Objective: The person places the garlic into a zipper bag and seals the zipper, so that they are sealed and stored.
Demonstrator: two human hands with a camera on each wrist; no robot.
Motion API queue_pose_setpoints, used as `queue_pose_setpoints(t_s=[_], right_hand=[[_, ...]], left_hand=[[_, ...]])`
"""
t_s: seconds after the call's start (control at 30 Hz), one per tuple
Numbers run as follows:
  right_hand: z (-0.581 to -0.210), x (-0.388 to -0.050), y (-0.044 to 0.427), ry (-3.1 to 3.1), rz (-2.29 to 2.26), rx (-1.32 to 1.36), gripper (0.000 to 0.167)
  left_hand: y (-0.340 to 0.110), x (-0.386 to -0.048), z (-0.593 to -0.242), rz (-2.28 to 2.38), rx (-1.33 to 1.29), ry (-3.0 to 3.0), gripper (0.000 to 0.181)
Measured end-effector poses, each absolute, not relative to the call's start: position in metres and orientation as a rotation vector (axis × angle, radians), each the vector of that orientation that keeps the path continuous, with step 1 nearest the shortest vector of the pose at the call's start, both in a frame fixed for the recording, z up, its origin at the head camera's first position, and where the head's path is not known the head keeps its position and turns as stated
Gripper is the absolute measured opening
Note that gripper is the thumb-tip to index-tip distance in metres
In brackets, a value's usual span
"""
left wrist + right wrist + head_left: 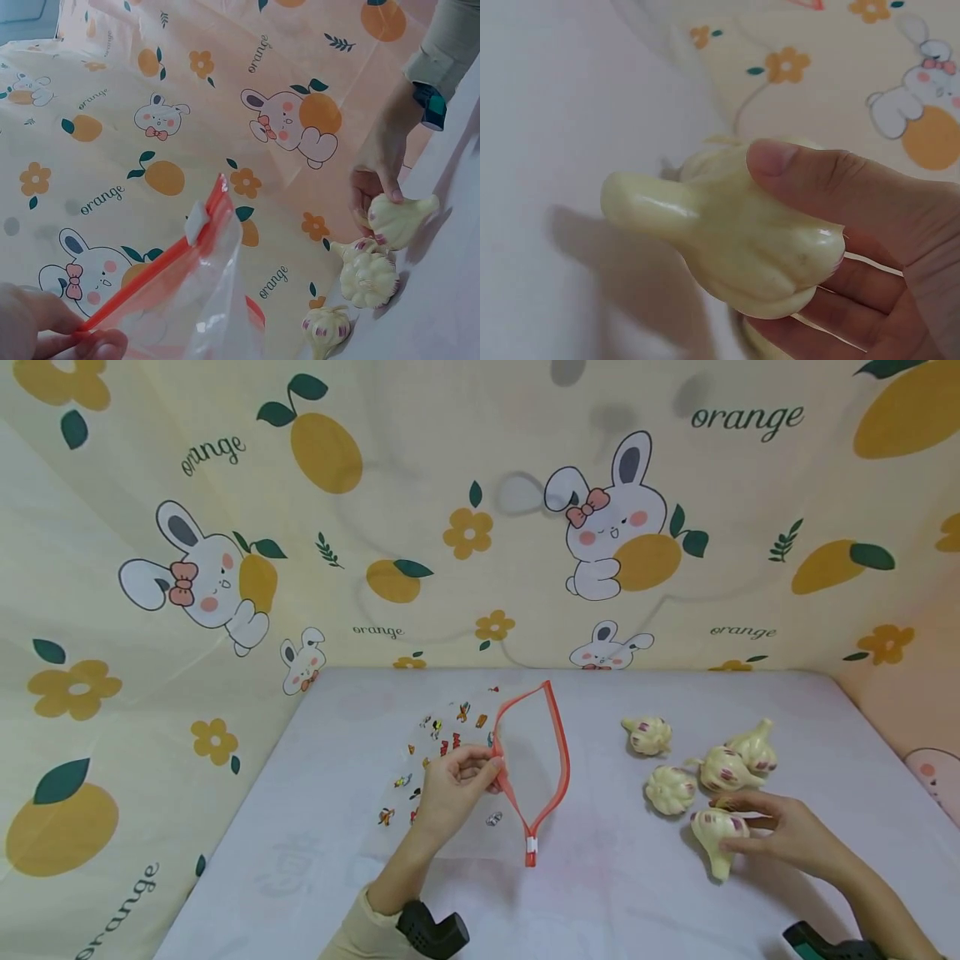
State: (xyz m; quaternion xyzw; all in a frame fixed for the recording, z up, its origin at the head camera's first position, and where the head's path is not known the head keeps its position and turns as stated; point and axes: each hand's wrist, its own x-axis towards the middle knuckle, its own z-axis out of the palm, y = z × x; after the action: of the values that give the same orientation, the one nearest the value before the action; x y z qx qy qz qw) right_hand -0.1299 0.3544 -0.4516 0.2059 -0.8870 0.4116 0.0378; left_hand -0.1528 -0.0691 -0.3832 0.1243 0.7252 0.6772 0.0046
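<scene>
On my feed, the left hand (459, 787) pinches a clear plastic, red-rimmed bag (566, 760), mouth gaping, at six o'clock; the right hand (795, 837) grips a smooth, cream, long-necked garlic bulb (715, 837) at four.

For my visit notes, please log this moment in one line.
left grip: pinches bag; right grip: holds garlic; bag: mouth open; four other bulbs: on table

Wht tbl (592, 893), bunny-print bkdrp (465, 510) bhnd.
</scene>
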Motion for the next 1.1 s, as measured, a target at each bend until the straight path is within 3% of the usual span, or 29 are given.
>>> queue_pose_setpoints(t_s=[0.63,1.1], right_hand=[[-0.420,-0.142,0.333,-2.725,1.285,0.581,0.044],[-0.409,-0.153,0.307,-2.630,1.388,0.687,0.044]], left_hand=[[-0.070,-0.153,-0.387,2.103,0.409,2.282,0.020],[-0.069,-0.154,-0.387,2.113,0.415,2.275,0.020]])
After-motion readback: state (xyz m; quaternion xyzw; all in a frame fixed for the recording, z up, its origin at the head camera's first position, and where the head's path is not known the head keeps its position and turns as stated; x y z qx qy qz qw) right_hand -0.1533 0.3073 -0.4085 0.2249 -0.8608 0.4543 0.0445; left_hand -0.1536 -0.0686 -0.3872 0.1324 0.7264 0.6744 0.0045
